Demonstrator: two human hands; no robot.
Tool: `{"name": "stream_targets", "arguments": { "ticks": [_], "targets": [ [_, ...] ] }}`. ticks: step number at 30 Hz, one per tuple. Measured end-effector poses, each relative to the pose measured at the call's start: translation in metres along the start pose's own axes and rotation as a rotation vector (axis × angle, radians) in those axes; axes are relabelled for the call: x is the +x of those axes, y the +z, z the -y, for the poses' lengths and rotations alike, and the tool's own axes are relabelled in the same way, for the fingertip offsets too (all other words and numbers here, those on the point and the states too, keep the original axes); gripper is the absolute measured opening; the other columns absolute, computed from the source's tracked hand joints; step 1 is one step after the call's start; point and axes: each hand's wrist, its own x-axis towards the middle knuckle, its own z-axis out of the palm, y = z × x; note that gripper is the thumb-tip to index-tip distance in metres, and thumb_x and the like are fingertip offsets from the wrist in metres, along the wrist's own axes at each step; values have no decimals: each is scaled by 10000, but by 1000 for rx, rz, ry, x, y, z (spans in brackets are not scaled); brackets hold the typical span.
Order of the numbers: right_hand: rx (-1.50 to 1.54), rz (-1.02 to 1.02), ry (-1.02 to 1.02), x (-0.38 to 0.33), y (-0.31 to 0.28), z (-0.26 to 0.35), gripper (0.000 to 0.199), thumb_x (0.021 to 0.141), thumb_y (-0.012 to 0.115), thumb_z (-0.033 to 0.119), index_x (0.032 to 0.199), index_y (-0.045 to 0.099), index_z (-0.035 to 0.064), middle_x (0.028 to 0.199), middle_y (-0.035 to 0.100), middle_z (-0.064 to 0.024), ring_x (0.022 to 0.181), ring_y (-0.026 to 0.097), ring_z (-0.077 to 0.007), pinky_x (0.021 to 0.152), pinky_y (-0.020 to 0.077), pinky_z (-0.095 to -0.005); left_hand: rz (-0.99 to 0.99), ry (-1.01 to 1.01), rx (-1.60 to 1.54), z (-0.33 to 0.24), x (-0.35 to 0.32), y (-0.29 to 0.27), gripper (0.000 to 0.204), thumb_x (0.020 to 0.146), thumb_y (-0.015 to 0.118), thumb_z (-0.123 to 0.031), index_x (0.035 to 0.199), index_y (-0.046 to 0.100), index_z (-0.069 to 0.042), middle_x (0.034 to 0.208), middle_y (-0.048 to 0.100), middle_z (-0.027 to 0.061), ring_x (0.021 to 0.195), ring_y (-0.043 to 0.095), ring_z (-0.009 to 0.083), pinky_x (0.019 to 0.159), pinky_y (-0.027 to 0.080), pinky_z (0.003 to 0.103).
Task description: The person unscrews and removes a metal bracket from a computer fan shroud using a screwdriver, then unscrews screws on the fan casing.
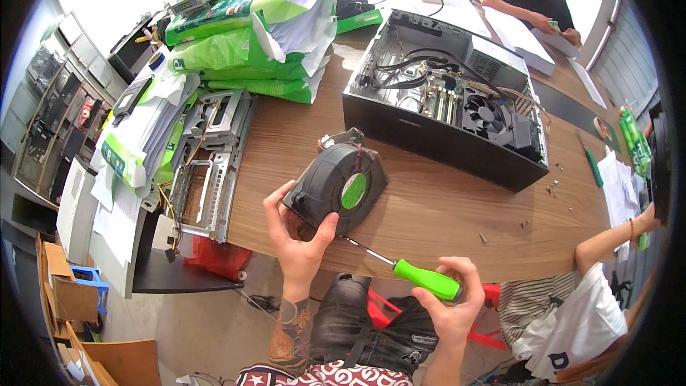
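Observation:
A black blower fan (pixel 318 189) with a round green label stands at the table's near edge. My left hand (pixel 299 249) is closed on its lower left side, thumb in front and fingers behind. In my right hand (pixel 454 309) is a screwdriver (pixel 427 279) with a bright green handle, gripped at the handle's end between thumb and fingers. Its thin metal shaft points left, and the tip is close to the fan's lower edge; whether it touches a screw I cannot tell. Behind the fan lies an open black computer case (pixel 421 125) with cables and a cooling fan (pixel 484 113) inside.
Several small screws (pixel 483 238) lie on the wooden table (pixel 436 221), right of the fan. Metal brackets (pixel 214 171) and green-wrapped paper stacks (pixel 236 64) stand left. A green screwdriver (pixel 590 161) lies right. One person sits at far right; another's arm (pixel 607 244) rests near the right edge.

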Motion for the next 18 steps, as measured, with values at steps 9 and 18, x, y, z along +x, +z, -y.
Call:
{"name": "stream_targets", "arguments": {
  "ticks": [9, 18],
  "targets": [
    [25, 14, 184, -4, -10, -7, 280, 892, 728, 240, 1028, 631, 15, 831, 630, -62, 753, 589, -108, 682, 461, -246, 12, 2, 2, 1, 0, 0, 711, 758, 807, -81, 1322, 376, -36, 1163, 570, 146, 1070, 593, 210, 938, 475, 330],
    [-80, -56, 103, -5, 1, -3, 306, 814, 697, 35, 1105, 602, 35, 867, 559, -33, 740, 543, -103, 608, 437, -235, 19, -1, 3, 2, 0, 0, 700, 765, 799, -77, 1319, 373, -35, 1169, 569, 147, 1062, 596, 209, 924, 484, 325]
  ]
}}
